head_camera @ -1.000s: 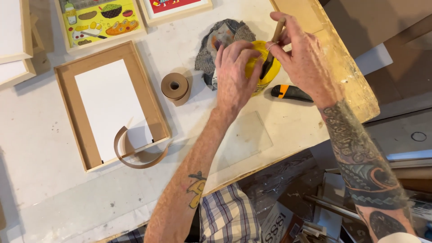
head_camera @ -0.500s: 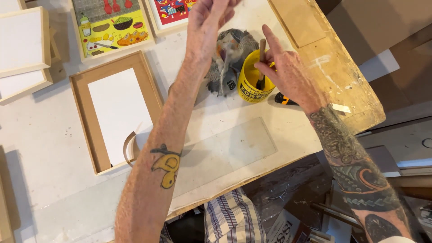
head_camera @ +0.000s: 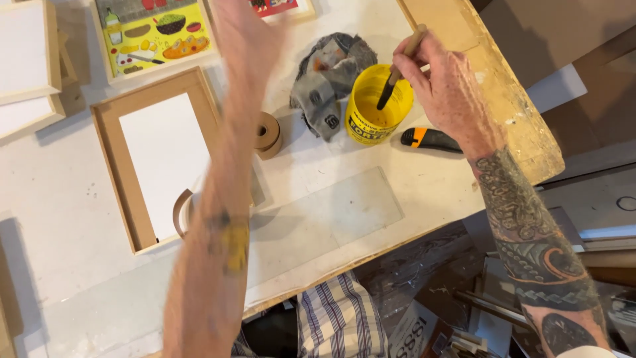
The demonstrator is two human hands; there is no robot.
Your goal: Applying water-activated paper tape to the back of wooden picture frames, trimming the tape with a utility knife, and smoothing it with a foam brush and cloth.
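My right hand (head_camera: 445, 89) grips a brush (head_camera: 400, 65) by its wooden handle, and the dark bristles dip into an open yellow tub (head_camera: 375, 113) on the white table (head_camera: 66, 219). My left arm is raised across the view and blurred by motion. My left hand (head_camera: 248, 33) is up near the top edge, over the pictures, and I cannot make out its fingers or anything in them. A crumpled grey rag (head_camera: 328, 73) lies just left of the tub.
A roll of brown paper tape (head_camera: 268, 132) stands left of the rag. An orange and black utility knife (head_camera: 429, 139) lies beside the tub. A wooden frame (head_camera: 112, 159) with white backing, a curled tape strip (head_camera: 180, 213), a clear pane (head_camera: 331, 219), pictures and a wooden board (head_camera: 490, 86) share the table.
My left hand has left the yellow tub and swung up and left toward the top of the view. My right hand keeps the brush in the tub.
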